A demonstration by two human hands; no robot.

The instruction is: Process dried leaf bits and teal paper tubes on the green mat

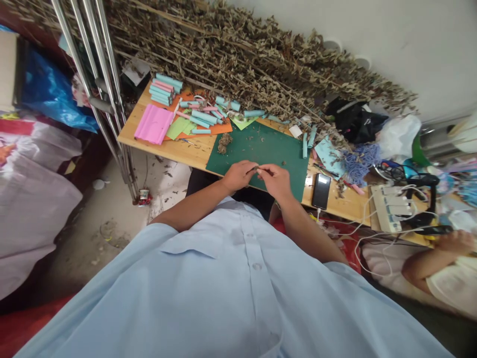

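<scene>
both hands, left (240, 176) and right (275, 180), pinch what seems a small dark plant piece (255, 168) above the flat green mat (261, 149), frame centre.

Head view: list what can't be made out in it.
All in the head view:
- Small item at the fingertips of the left hand and right hand: tiny, mostly covered by fingers.
- Phone display: text too small.
- Black bag: its contents, hidden by the bag itself.
- Other person's arm: the rest of that person, cut off by the right edge.
</scene>
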